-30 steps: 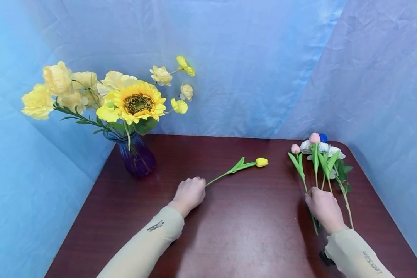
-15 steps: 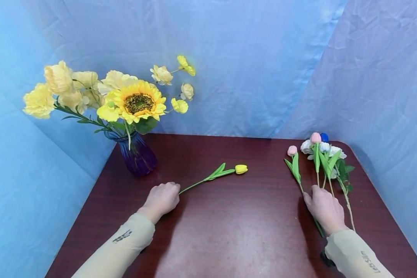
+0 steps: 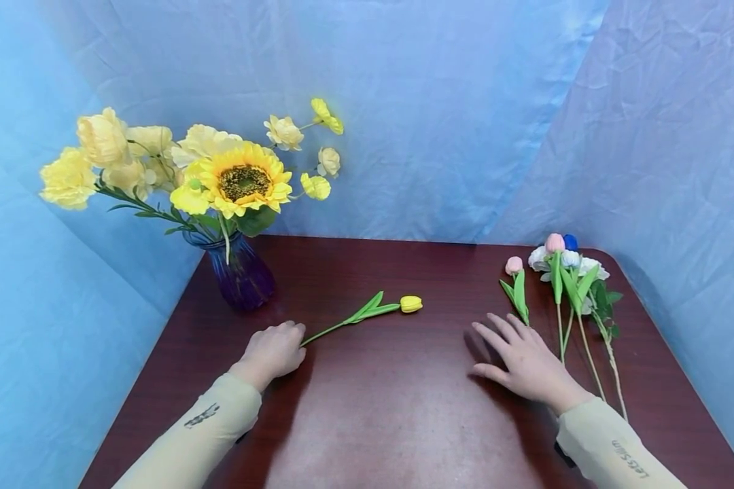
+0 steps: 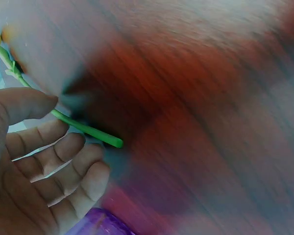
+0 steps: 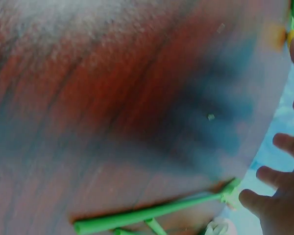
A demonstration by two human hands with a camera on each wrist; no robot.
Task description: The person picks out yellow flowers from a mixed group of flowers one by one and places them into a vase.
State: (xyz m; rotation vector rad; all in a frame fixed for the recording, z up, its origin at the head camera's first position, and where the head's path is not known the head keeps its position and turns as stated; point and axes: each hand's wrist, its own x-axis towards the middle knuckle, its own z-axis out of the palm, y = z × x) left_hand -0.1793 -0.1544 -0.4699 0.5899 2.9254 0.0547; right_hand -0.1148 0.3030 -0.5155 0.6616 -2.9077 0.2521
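Between thumb and fingers, my left hand (image 3: 272,353) pinches a yellow tulip (image 3: 411,304) low on its green stem (image 4: 90,131). The stem's cut end pokes out past the fingertips in the left wrist view, and the bloom points right across the table. My right hand (image 3: 526,363) has its fingers spread above the table and holds nothing. Just past its fingertips is a pink tulip (image 3: 514,265), its lower stem hidden by that hand in the head view. Green stems (image 5: 147,213) lie below the spread fingers in the right wrist view.
A blue-purple glass vase (image 3: 241,275) stands at the back left, filled with yellow and cream flowers around a large sunflower (image 3: 245,182). More tulips and white flowers (image 3: 590,268) lie at the right of the dark red table (image 3: 391,421). Blue cloth (image 3: 416,122) hangs behind.
My left hand has moved left, drawing the yellow tulip along. My right hand has let go of the pink tulip's stem, spread its fingers and shifted left. That tulip has moved slightly left.
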